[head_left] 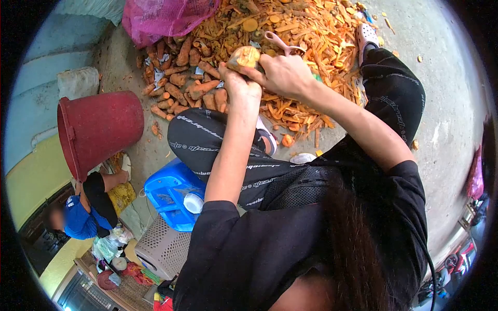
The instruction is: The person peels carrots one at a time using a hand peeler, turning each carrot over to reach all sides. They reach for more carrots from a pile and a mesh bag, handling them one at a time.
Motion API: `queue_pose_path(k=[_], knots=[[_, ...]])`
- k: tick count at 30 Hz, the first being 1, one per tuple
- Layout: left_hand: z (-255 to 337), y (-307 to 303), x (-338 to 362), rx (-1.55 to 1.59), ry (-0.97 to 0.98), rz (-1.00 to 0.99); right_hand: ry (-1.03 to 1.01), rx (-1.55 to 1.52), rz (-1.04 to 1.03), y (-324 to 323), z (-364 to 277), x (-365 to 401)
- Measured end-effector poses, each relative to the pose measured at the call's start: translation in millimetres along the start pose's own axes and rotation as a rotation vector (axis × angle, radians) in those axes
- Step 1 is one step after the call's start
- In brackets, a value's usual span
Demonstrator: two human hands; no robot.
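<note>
My left hand (241,85) is closed around a thick, partly peeled root vegetable (244,56) with a pale yellow-orange top. My right hand (286,74) is beside it, its fingers reaching against the root's right side. A pink peeler (278,41) with a looped handle sticks out from the right hand, its head by the knuckles. Beyond both hands lies a wide heap of orange peelings (306,26). Whole orange roots (199,89) lie on the ground to the left of the left hand.
A pink mesh sack (166,20) lies at the top left. On the left are a tipped red bucket (106,127), a blue jerrycan (168,192) and a grey perforated crate (165,246). Another person (85,215) in blue sits beyond the bucket.
</note>
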State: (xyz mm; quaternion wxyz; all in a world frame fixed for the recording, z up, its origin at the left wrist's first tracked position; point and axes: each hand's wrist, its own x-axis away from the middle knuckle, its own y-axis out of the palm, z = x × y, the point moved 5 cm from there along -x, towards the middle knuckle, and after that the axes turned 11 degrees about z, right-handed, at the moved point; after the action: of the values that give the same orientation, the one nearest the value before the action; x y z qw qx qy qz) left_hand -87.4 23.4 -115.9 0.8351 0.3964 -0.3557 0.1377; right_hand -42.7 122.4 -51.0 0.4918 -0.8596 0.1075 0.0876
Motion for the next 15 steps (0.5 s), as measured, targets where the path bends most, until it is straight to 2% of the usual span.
queue_pose_path(k=[2,4,5,6,8,9,10,12,15], knots=[[-4.3,-3.2,-3.8,-0.005,-0.011,0.023,-0.102,0.04,0.036,1.7,4.6,1.9],[-2.4,-7.3,-5.5,-0.015,-0.013,0.05,-0.086,0.007,0.002,2.3,1.4,2.3],[-2.9,-4.7,-4.8,-0.005,-0.054,-0.023,0.004,-0.054,0.047,-1.2,0.6,5.0],[-0.3,1.7,9.7,-0.047,-0.044,0.021,0.09,-0.138,-0.007,-1.9,-0.2,3.7],[3.7,5.4,8.8,0.184,-0.205,-0.185,0.258,-0.489,0.025,-13.1,8.9,-8.0],[4.4,10.1,8.8,0.192,-0.136,0.006,0.324,-0.679,0.072,-17.5,16.0,-15.1],[5.5,12.6,10.1,0.231,-0.13,-0.056,0.757,-0.958,-0.162,-18.9,32.2,-9.3],[3.9,11.4,5.7,0.353,-0.286,-0.129,0.965,-1.52,0.007,-36.7,34.5,-16.5],[0.6,8.4,-2.5,0.375,-0.347,-0.114,1.086,-1.609,-0.201,-25.7,51.5,-15.1]])
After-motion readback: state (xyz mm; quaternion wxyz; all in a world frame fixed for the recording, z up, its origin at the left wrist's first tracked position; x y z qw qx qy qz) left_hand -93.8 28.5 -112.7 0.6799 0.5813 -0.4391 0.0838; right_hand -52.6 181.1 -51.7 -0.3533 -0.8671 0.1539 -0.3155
